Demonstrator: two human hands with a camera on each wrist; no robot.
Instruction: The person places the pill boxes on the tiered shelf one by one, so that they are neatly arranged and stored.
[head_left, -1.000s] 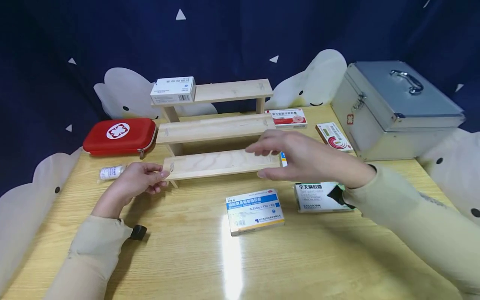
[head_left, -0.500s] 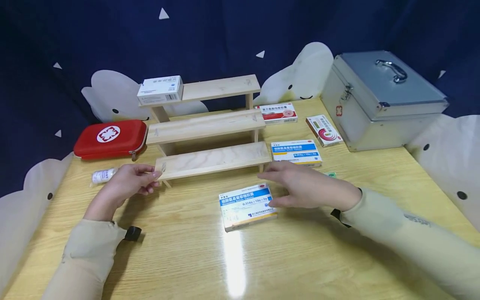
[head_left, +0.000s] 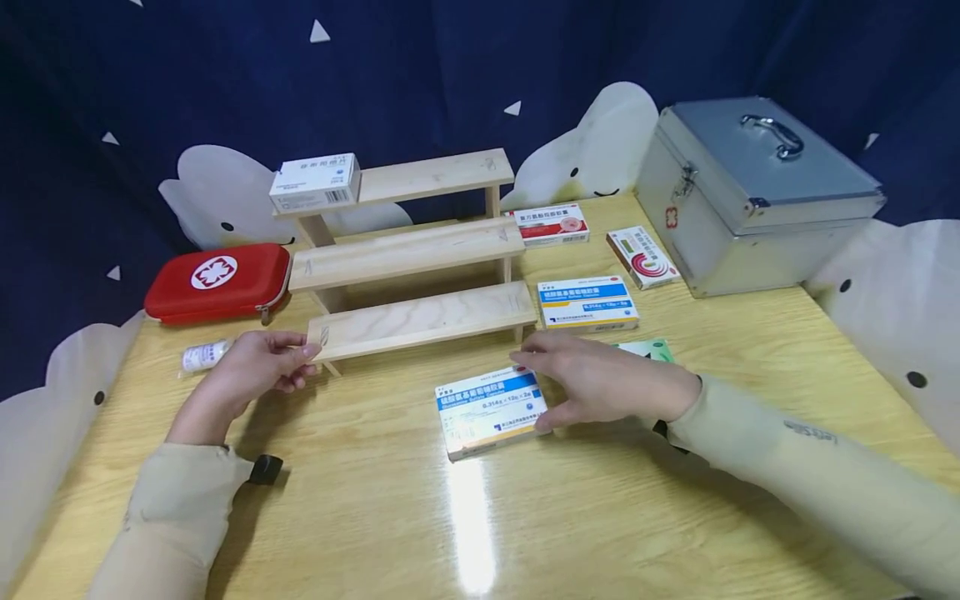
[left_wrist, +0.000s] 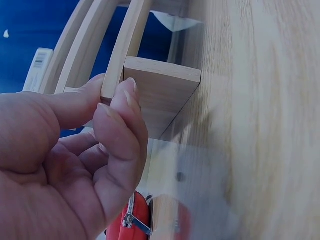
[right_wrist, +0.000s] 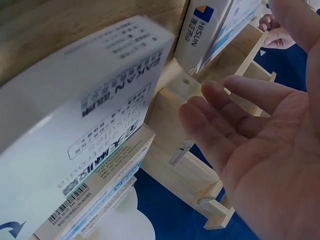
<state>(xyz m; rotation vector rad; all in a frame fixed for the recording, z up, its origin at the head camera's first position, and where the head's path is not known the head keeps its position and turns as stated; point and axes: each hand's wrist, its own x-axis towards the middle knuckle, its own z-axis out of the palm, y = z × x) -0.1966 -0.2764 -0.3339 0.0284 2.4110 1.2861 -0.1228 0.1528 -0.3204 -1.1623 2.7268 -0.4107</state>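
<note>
A three-tier wooden shelf rack (head_left: 420,321) stands on the table. My left hand (head_left: 251,371) pinches the left end of its lowest board, thumb on top and fingers beneath, as the left wrist view (left_wrist: 112,115) also shows. In front of the rack lies a blue-and-white medicine box (head_left: 491,412), its HISUN end (right_wrist: 197,35) visible in the right wrist view. My right hand (head_left: 600,379) is at the box's right side, thumb near the front corner and fingers near the back one. Those fingers (right_wrist: 215,130) are loosely bent, with no grip on the box.
Another blue-and-white box (head_left: 588,304) lies right of the rack, with red-and-white boxes (head_left: 553,227) behind it. A white-green box (right_wrist: 100,95) is partly under my right arm. A white box (head_left: 315,183) sits on the top tier. Red case (head_left: 217,283), small bottle (head_left: 204,356), metal case (head_left: 750,242) flank the rack.
My right hand has moved from above the right end of the lowest board, down and toward me, to the blue-and-white box. My left hand keeps its pinch. The view has shifted slightly.
</note>
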